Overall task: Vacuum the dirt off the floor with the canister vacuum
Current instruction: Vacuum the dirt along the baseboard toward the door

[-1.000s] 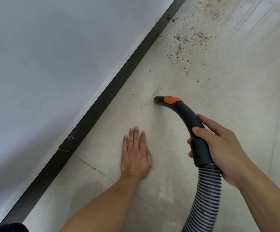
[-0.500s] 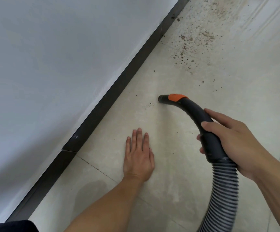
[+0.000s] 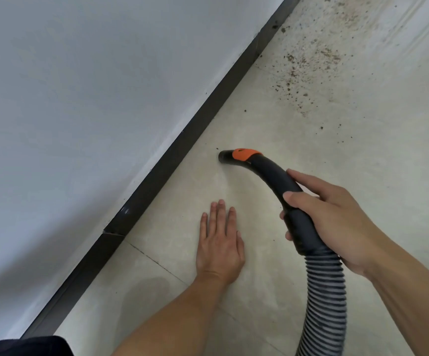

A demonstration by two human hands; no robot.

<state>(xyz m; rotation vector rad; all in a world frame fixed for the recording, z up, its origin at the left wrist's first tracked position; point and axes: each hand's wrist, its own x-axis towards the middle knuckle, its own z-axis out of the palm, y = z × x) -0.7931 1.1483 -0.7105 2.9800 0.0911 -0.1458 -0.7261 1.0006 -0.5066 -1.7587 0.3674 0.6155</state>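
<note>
My right hand [image 3: 336,222] grips the black curved vacuum handle [image 3: 272,176], whose orange-banded open end [image 3: 225,157] sits low over the pale tile floor [image 3: 362,163], pointing left toward the wall. A ribbed grey hose [image 3: 323,299] runs from the handle down out of the bottom of the frame. My left hand [image 3: 219,245] lies flat on the floor, palm down, fingers together, just below the nozzle. Brown dirt [image 3: 308,65] is scattered over the floor at the upper right. A single speck [image 3: 217,148] lies just beyond the nozzle mouth. The canister itself is out of view.
A white wall [image 3: 79,98] with a dark baseboard [image 3: 182,150] runs diagonally along the left, from bottom left to top centre. A grout line [image 3: 156,260] crosses the tiles near my left wrist. Dark clothing [image 3: 23,346] shows at the bottom left corner.
The nozzle has moved left toward the baseboard. The small patch of specks in front of it is gone, leaving one speck. My left hand stays flat on the floor.
</note>
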